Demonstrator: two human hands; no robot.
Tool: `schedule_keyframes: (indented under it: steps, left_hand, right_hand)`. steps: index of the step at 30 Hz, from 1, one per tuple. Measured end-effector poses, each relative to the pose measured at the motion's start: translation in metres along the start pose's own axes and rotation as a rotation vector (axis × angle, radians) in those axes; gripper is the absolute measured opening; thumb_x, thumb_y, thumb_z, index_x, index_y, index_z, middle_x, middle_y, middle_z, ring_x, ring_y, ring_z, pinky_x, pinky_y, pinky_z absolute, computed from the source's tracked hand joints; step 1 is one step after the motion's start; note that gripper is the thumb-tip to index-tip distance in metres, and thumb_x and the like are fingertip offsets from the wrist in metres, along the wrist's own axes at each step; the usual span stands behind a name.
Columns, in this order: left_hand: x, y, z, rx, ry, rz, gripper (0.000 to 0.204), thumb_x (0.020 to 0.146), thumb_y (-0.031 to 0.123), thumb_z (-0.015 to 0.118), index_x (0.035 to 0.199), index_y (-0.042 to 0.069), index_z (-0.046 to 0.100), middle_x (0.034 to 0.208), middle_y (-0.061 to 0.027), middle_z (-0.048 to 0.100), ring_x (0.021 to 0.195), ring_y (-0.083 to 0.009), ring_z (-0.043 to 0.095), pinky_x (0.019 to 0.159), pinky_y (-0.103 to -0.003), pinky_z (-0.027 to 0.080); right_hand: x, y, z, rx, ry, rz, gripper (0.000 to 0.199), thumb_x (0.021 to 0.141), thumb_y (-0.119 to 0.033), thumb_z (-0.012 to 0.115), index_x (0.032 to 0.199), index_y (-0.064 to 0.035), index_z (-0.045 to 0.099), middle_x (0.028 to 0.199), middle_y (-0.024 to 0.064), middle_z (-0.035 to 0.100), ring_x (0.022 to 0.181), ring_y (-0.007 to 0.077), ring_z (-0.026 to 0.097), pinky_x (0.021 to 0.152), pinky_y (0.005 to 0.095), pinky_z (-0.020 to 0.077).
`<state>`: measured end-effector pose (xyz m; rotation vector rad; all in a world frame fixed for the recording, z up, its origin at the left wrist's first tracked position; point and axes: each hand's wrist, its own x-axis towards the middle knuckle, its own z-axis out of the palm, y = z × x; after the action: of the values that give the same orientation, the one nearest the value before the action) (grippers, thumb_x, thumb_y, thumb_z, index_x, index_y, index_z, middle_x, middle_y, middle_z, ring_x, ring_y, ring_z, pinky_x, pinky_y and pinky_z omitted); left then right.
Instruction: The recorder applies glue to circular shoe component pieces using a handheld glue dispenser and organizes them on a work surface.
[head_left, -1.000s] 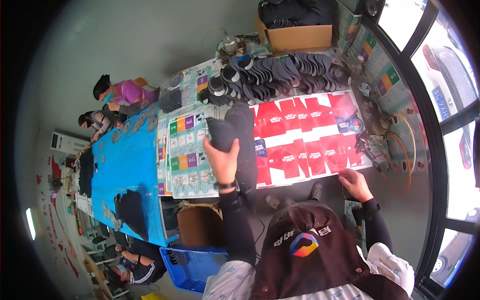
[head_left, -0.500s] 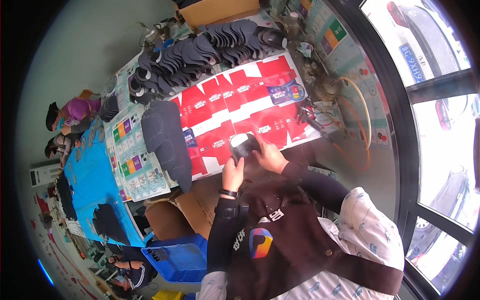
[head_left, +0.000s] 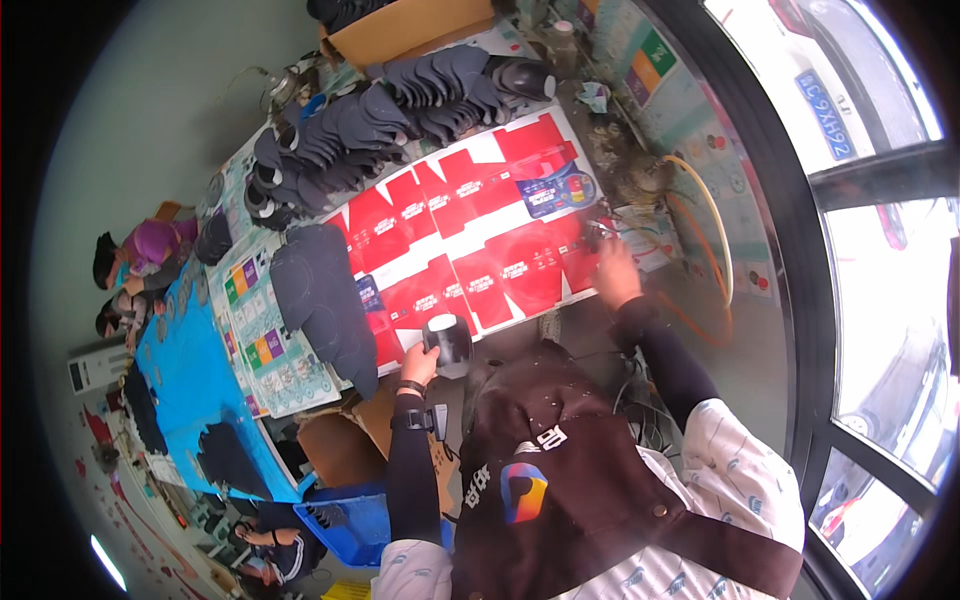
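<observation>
In my left hand [head_left: 420,366] is a dark, curved insole-like piece [head_left: 455,350] with a white oval patch at its upper end. The fingers grip its left side, just off the table's near edge. My right hand [head_left: 617,272] is closed around what looks like a spray gun [head_left: 600,232] at the right end of the table. Only the gun's metal head shows above the slightly blurred fingers. Red and white printed cardboard sheets [head_left: 480,285] cover the tabletop between and beyond the hands.
Overlapping rows of dark curved pieces [head_left: 365,120] line the table's far side. A stack of dark sheets [head_left: 315,290] lies left. Yellow and orange hoses [head_left: 722,235] loop at right. Below left are cardboard boxes [head_left: 340,450] and a blue crate [head_left: 350,525]. Other people [head_left: 160,245] sit farther left.
My right hand has let go of the dark piece and moved right to the spray gun. My left hand has brought the piece left and nearer to me.
</observation>
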<state>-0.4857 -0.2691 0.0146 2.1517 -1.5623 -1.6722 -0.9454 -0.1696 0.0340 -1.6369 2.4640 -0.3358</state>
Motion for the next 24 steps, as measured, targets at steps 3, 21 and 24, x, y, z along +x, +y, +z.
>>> schedule_keyframes:
  steps: [3,21,24]
  left_hand:
    - [-0.001,-0.037,0.003,-0.160,0.020,-0.058,0.031,0.097,0.027,0.064,0.107,-0.002,0.070,0.082,-0.0104,0.072,0.069,-0.0194,0.069,0.057,-0.035,0.055]
    - [0.085,0.111,0.084,0.292,0.183,0.429,0.038,0.085,0.030,0.073,0.112,0.003,0.066,0.102,-0.0224,0.072,0.097,-0.0413,0.069,0.081,-0.050,0.053]
    - [0.083,0.122,0.085,0.298,0.139,0.490,0.041,0.089,0.028,0.072,0.119,0.001,0.065,0.102,-0.0198,0.074,0.093,-0.0343,0.072,0.077,-0.044,0.056]
  right_hand:
    - [0.022,0.017,0.024,-0.086,0.083,-0.070,0.060,0.075,-0.013,0.074,0.127,0.0030,0.050,0.128,0.0193,0.052,0.120,0.0373,0.051,0.097,0.0450,0.0518]
    - [0.010,-0.104,-0.098,0.935,-0.546,0.262,0.030,0.084,-0.009,0.066,0.113,-0.0047,0.068,0.084,0.0076,0.069,0.075,0.0179,0.066,0.070,0.0346,0.0521]
    - [0.014,-0.118,-0.091,0.656,-0.528,0.131,0.034,0.082,-0.014,0.063,0.113,-0.0014,0.067,0.096,0.0251,0.069,0.094,0.0426,0.068,0.079,0.0462,0.0520]
